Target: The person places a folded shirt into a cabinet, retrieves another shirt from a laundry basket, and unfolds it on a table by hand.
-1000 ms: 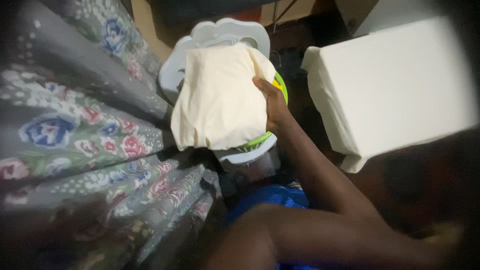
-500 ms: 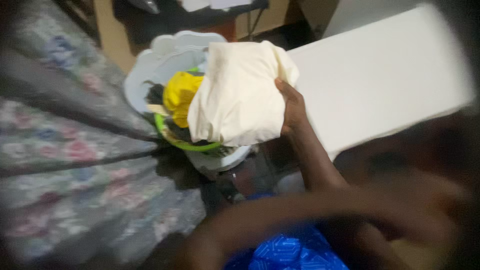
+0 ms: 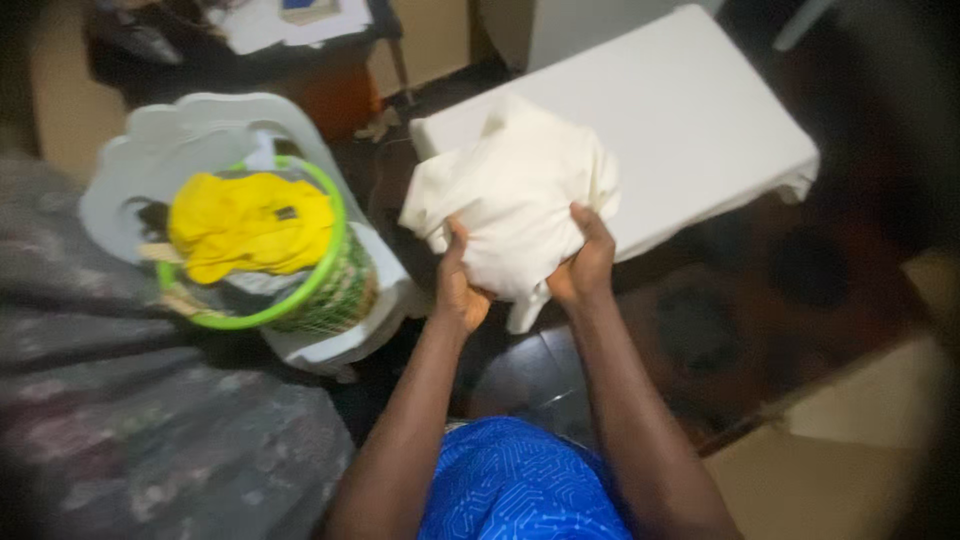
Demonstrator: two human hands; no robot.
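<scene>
While seen from above, at the left edge: grey flowered bedding (image 3: pixel 150 440), blurred. Across the top right, white mattress (image 3: pixel 660 120), flat, its near-left corner just behind the bundle. Beside the bedding, white plastic chair (image 3: pixel 190 130), carrying a green basket (image 3: pixel 335 262) on its seat. Heaped at the basket's top, yellow garment (image 3: pixel 250 225), with other clothes underneath, too dim to tell apart. At the top edge, dark wooden desk (image 3: pixel 330 80) with papers on it. Along the bottom edge, blue patterned clothing (image 3: pixel 520 485) between the 2 forearms. Held up in mid-air between chair and mattress, cream cloth (image 3: pixel 520 190), bunched into a loose bundle, resting on nothing, a corner drooping below the hands. Gripping its lower left side, left hand (image 3: pixel 458 285), fingers closed into the fabric. Gripping its lower right side, right hand (image 3: pixel 583 262), fingers likewise curled tight around the fabric. Both hands close together, with only a fold of cloth between them.
</scene>
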